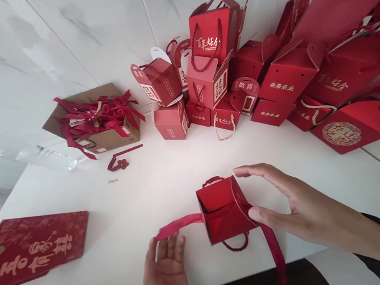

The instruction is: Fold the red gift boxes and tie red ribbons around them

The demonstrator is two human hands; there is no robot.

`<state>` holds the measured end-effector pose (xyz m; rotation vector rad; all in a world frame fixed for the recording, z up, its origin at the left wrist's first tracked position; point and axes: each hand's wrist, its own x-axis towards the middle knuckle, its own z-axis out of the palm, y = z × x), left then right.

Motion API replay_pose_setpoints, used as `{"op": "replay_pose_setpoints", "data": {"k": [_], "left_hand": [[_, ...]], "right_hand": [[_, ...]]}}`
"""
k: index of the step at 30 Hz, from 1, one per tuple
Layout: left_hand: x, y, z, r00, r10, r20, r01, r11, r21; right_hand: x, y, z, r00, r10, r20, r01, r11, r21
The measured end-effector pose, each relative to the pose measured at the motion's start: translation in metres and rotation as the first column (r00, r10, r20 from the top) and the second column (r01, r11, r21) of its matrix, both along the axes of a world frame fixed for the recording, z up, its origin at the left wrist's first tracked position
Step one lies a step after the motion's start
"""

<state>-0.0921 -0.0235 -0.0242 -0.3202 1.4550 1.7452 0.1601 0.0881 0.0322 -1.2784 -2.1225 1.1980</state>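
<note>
Small red gift box (222, 212) sits near the front edge of the white table (141, 194), open top facing up, cord handles at its far & near sides. A red ribbon (177, 226) runs under/around it: 1 end sticks out to the left, the other trails off the front edge on the right.

Left hand (165, 273) lies flat at the front edge, fingers spread & released, fingertips touching the left ribbon end, not pinching it. Right hand (297, 208) is open, curved round the box's right side; thumb presses the right flap, fingers arch over the top w/o closing.

Back of the table: a pile of finished red boxes (258, 75) against the wall; cardboard carton of ribbons (96, 121) toward the back left corner, 1 loose ribbon loop (120, 162) just in front of it. Flat red bag (34, 249) at the left edge.

Risk, as I judge it: neither hand really grips, so the ribbon could slip from under the box, esp. w/ the right tail hanging off the edge & pulling. Box is light, near the edge; a tug on 1 end may tip or drag it.
</note>
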Motion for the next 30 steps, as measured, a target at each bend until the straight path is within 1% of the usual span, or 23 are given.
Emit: {"op": "replay_pose_setpoints", "data": {"k": [2,3,5,6,7,9,10,11,12,13,15,18,20,23,25,27,30], "left_hand": [[0.012,-0.011,-0.012,0.991,-0.129,-0.028,0.128,0.991,-0.037],[0.021,-0.015,-0.014,0.976,-0.208,-0.07,0.205,0.977,-0.053],[0.041,-0.019,-0.013,0.911,-0.349,-0.217,0.334,0.937,-0.104],[0.049,-0.018,-0.009,0.863,-0.384,-0.328,0.358,0.923,-0.141],[0.056,-0.014,-0.004,0.796,-0.395,-0.458,0.353,0.919,-0.177],[0.063,-0.004,0.009,0.619,-0.379,-0.688,0.326,0.921,-0.214],[0.064,0.002,0.016,0.54,-0.383,-0.75,0.331,0.915,-0.229],[0.062,0.008,0.022,0.484,-0.405,-0.775,0.354,0.901,-0.25],[0.06,0.012,0.028,0.455,-0.439,-0.775,0.386,0.881,-0.272],[0.057,0.015,0.034,0.449,-0.471,-0.76,0.415,0.863,-0.289],[0.052,0.019,0.043,0.476,-0.502,-0.722,0.424,0.85,-0.312],[0.047,0.019,0.053,0.565,-0.471,-0.678,0.378,0.878,-0.294],[0.045,0.018,0.057,0.623,-0.446,-0.642,0.354,0.893,-0.277],[0.036,0.019,0.057,0.682,-0.437,-0.586,0.36,0.899,-0.25],[0.026,0.02,0.056,0.694,-0.441,-0.569,0.384,0.895,-0.226],[0.014,0.02,0.054,0.684,-0.43,-0.589,0.381,0.899,-0.214],[-0.005,0.017,0.052,0.654,-0.393,-0.646,0.283,0.919,-0.273]], "right_hand": [[0.007,-0.004,-0.004,0.999,-0.026,0.028,0.029,0.996,-0.088],[0.009,-0.005,-0.005,0.999,-0.031,0.04,0.036,0.991,-0.127],[0.01,-0.006,-0.005,0.998,-0.028,0.048,0.036,0.983,-0.181],[0.009,-0.006,-0.004,0.999,-0.027,0.046,0.035,0.98,-0.195],[0.008,-0.005,-0.003,0.999,-0.028,0.042,0.036,0.979,-0.201],[0.004,-0.005,-0.001,0.999,-0.029,0.036,0.036,0.979,-0.199],[0.003,-0.005,0.0,0.999,-0.029,0.036,0.035,0.98,-0.194],[0.002,-0.005,0.001,0.999,-0.026,0.036,0.032,0.982,-0.184],[0.001,-0.005,0.003,0.999,-0.022,0.034,0.027,0.985,-0.168],[0.001,-0.004,0.004,0.999,-0.019,0.031,0.024,0.988,-0.151],[0.001,-0.004,0.007,0.999,-0.017,0.029,0.021,0.991,-0.133],[0.001,-0.002,0.012,1.0,0.002,0.019,0.001,0.986,-0.165],[0.002,-0.001,0.015,1.0,0.014,0.008,-0.012,0.983,-0.182],[0.002,0.003,0.018,1.0,0.004,-0.003,-0.005,0.99,-0.143],[0.004,0.006,0.019,1.0,0.015,0.007,-0.014,0.993,-0.116],[0.006,0.01,0.019,0.998,0.061,0.035,-0.057,0.993,-0.104],[0.009,0.013,0.015,0.986,0.138,0.092,-0.129,0.987,-0.096]]}}
